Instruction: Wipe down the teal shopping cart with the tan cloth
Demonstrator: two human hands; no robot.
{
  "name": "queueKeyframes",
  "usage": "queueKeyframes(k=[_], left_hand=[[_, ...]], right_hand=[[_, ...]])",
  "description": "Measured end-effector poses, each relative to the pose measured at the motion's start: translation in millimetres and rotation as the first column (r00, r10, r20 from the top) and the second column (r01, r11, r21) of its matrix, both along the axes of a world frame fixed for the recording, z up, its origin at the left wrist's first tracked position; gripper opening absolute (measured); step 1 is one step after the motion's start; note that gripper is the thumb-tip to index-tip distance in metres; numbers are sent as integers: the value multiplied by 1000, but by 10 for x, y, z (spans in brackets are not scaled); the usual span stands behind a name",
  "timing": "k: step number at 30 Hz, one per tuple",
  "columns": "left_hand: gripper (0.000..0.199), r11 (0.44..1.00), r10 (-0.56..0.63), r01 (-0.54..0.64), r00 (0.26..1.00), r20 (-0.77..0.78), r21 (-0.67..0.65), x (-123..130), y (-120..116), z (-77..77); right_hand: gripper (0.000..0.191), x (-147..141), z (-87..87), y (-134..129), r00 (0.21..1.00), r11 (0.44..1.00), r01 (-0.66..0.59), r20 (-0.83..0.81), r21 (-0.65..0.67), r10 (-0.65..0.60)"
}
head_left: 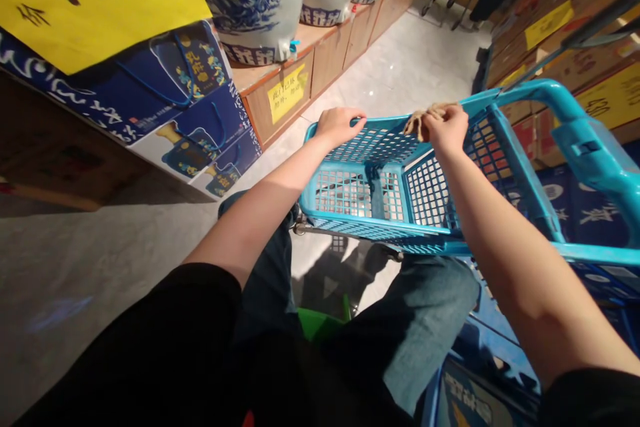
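**Steady the rim, keep the cloth flat**

The cart [387, 138] stands crosswise before the person, just beyond the knees [430, 307], its handle [583, 143] off to the right. The cloth [416, 123], tan and bunched, lies on the far rim [386, 119], near the handle end. The right hand [447, 128] is closed round it, with loose folds poking out past the fingers. The left hand [340, 125] rests on the same rim towards the other end, fingers partly bent over it; I cannot tell how firmly it grips.

The step looks like rubbing the rim. It would go best with the left hand as an anchor, since a wheeled cart may roll under pressure. Spreading the cloth to wrap both faces of the rim should clean better than a wad. Light, even strokes suit the lattice [345, 193], where loose folds could snag in the holes. Both arms reach far, so drawing the cart nearer might help.
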State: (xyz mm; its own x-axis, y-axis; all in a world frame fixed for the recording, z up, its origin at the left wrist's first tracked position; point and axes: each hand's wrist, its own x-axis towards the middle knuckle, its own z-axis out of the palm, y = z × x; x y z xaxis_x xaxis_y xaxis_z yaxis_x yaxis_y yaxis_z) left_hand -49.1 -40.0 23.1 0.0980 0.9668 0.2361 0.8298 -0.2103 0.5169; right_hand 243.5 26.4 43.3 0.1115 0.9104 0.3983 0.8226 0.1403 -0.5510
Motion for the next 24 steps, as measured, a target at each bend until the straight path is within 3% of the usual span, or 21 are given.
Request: queueKeyframes(k=[6, 9, 12, 16, 18, 20, 24], left_hand=[[37, 1000, 4, -4, 1000, 30, 23, -32, 21, -44], [36, 1000, 11, -11, 1000, 17, 25, -44, 26, -57], [36, 999, 31, -31, 1000, 4, 27, -51, 16, -51], [34, 997, 52, -53, 998, 31, 48, -47, -4, -3], [37, 997, 73, -75, 996, 44, 36, -44, -12, 30], [43, 996, 81, -83, 995, 53, 23, -46, -22, 59], [55, 995, 103, -103, 993, 56, 10, -59, -51, 86]], right_hand=[[19, -403, -81, -217, 965, 966, -257, 53, -16, 257], [20, -449, -112, -213, 952, 956, -289, 97, -41, 292], [21, -377, -43, -195, 969, 976, -213, 118, -35, 215], [19, -216, 103, -189, 975, 997, 32, 222, -68, -16], [20, -209, 132, -201, 963, 994, 87, 262, -63, -68], [21, -299, 135, -243, 965, 998, 36, 260, -56, -21], [16, -672, 172, -409, 925, 969, -187, 303, -159, 229]])
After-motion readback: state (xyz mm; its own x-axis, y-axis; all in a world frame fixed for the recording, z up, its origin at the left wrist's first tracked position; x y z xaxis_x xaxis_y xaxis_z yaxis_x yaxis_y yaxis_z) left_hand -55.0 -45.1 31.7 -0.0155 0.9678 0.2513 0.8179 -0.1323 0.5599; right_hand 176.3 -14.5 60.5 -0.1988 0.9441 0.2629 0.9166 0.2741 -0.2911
